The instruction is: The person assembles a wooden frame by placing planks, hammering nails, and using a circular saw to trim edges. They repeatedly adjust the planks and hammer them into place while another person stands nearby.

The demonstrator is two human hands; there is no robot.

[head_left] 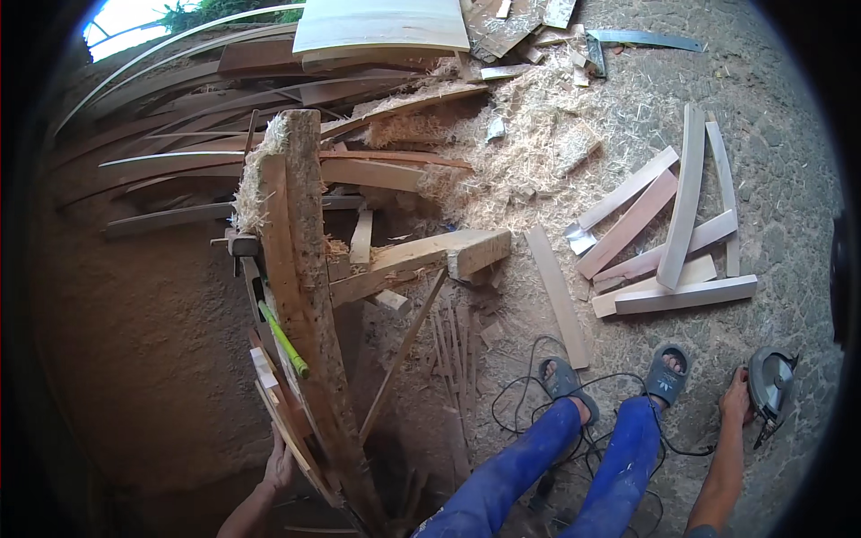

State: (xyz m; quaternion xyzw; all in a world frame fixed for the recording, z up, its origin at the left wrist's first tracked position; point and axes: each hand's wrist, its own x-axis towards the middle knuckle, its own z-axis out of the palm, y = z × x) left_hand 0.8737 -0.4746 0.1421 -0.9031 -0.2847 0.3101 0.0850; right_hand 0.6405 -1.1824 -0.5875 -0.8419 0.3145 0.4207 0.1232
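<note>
My right hand (736,398) is closed around a circular saw (769,384) at the lower right, beside my foot and low over the ground. Its round blade guard faces up and a black cable trails off toward my feet. At the lower left, my left hand (280,463) grips the edge of a wooden board (289,429), its fingers partly hidden behind the wood. That board lies along the left side of a long, thick timber beam (309,296). A green-handled tool (285,341) rests against the beam, and a metal clamp or vice part (240,243) sits farther up.
Several cut wooden pieces (686,202) lie loosely piled at the right. Wood shavings (502,179) cover the ground ahead, with a handsaw (647,39) at the far end. Long planks (179,166) are stacked at the far left. The black cable (529,381) loops around my sandalled feet.
</note>
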